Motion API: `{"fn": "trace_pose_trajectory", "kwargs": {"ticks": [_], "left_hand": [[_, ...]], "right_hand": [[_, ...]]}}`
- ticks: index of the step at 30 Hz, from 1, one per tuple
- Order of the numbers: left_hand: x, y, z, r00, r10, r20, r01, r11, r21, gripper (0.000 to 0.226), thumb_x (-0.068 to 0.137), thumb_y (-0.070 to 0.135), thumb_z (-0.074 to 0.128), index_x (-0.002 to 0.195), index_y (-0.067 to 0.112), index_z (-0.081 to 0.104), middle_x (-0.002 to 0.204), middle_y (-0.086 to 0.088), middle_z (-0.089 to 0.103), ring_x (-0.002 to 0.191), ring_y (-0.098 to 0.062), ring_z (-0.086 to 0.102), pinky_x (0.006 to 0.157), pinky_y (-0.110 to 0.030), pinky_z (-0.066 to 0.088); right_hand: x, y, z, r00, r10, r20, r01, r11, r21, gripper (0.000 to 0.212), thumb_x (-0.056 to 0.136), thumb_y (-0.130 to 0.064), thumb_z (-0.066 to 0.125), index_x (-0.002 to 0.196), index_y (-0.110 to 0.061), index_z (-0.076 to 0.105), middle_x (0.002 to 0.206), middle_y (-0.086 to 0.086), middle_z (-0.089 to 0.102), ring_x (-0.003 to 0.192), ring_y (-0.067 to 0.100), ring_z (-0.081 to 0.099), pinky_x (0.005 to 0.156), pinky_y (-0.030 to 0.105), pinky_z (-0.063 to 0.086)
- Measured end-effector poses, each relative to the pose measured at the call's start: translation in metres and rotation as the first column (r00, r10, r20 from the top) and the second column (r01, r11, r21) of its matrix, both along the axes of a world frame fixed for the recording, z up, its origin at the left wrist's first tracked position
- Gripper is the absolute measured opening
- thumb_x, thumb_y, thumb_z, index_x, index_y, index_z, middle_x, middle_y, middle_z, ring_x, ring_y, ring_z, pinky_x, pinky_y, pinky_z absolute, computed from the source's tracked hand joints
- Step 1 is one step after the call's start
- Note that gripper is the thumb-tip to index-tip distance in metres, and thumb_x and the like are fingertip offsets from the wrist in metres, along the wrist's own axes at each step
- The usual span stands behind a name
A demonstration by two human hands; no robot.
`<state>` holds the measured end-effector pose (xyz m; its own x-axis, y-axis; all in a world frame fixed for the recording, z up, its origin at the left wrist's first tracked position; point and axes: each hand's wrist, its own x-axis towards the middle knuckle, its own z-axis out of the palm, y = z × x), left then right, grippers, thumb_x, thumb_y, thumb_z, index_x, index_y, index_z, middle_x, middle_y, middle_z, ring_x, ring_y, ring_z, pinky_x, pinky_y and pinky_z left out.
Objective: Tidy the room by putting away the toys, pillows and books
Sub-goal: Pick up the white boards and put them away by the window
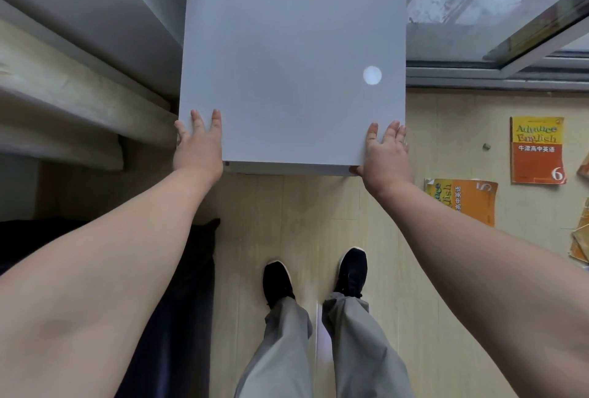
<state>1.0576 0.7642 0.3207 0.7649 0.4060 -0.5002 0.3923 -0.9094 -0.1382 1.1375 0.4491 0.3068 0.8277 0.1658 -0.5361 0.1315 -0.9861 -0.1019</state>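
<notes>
A white square cabinet (293, 79) stands on the floor right in front of me, seen from above. My left hand (199, 142) lies on its near left corner with the fingers straight on the top. My right hand (387, 155) holds the near right corner, fingers flat on top and the thumb hooked under the front edge. Two yellow-and-orange English textbooks lie on the floor to the right: one numbered 6 (537, 150) and one numbered 5 (462, 201).
A bed with pale bedding (63, 104) runs along the left, dark fabric (178, 286) beside my left leg. A glass sliding door (494, 15) is at the back right. More orange books (580, 238) poke in at the right edge. A small grey object (486, 146) lies on the floor.
</notes>
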Motion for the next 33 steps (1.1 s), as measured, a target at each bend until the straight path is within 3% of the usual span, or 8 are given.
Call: {"fn": "trace_pose_trajectory", "kwargs": {"ticks": [23, 26, 29, 31, 33], "left_hand": [[0.022, 0.012, -0.001, 0.999, -0.032, -0.041, 0.033, 0.999, 0.019, 0.098, 0.095, 0.001, 0.060, 0.162, 0.022, -0.008, 0.168, -0.022, 0.000, 0.150, -0.056, 0.007, 0.109, -0.054, 0.044], [0.025, 0.010, 0.002, 0.994, -0.010, -0.107, 0.006, 0.999, -0.035, 0.103, 0.092, -0.004, 0.056, 0.161, 0.024, -0.014, 0.168, -0.020, -0.010, 0.151, -0.054, -0.002, 0.115, -0.056, 0.036], [0.020, 0.003, 0.021, 0.980, 0.058, -0.189, -0.077, 0.993, -0.094, 0.104, 0.088, -0.011, 0.050, 0.161, 0.024, -0.015, 0.168, -0.016, -0.018, 0.153, -0.045, -0.011, 0.123, -0.058, 0.017], [0.013, -0.010, 0.046, 0.989, 0.081, -0.122, -0.091, 0.993, -0.080, 0.094, 0.089, -0.009, 0.051, 0.162, 0.015, -0.003, 0.168, -0.020, -0.006, 0.155, -0.041, 0.001, 0.125, -0.054, 0.017], [0.003, -0.031, 0.079, 0.992, 0.119, -0.043, -0.124, 0.980, -0.154, 0.073, 0.089, -0.006, 0.053, 0.155, 0.010, 0.026, 0.159, -0.020, 0.028, 0.144, -0.038, 0.034, 0.112, -0.046, 0.040]], "right_hand": [[0.017, 0.010, 0.000, 0.999, 0.032, -0.014, -0.032, 0.999, -0.035, 0.097, 0.097, -0.037, 0.065, 0.161, -0.007, -0.002, 0.162, 0.037, -0.007, 0.152, 0.050, -0.004, 0.125, 0.053, 0.011], [0.022, 0.014, 0.001, 0.998, 0.037, -0.040, -0.039, 0.998, -0.054, 0.101, 0.096, -0.038, 0.068, 0.161, -0.006, -0.001, 0.162, 0.037, -0.007, 0.152, 0.050, -0.004, 0.125, 0.053, 0.011], [0.030, 0.018, 0.019, 0.984, 0.019, -0.177, -0.036, 0.995, -0.095, 0.111, 0.089, -0.044, 0.076, 0.162, -0.009, 0.001, 0.164, 0.032, -0.005, 0.154, 0.046, -0.001, 0.123, 0.057, 0.012], [0.027, 0.021, 0.046, 0.983, -0.002, -0.185, -0.014, 0.996, -0.085, 0.104, 0.089, -0.044, 0.075, 0.161, -0.009, 0.009, 0.166, 0.026, 0.006, 0.155, 0.040, 0.007, 0.122, 0.056, 0.017], [0.017, 0.022, 0.085, 0.995, 0.012, -0.103, -0.012, 1.000, -0.003, 0.072, 0.095, -0.035, 0.066, 0.150, -0.004, 0.032, 0.154, 0.021, 0.037, 0.143, 0.036, 0.034, 0.110, 0.044, 0.037]]}}
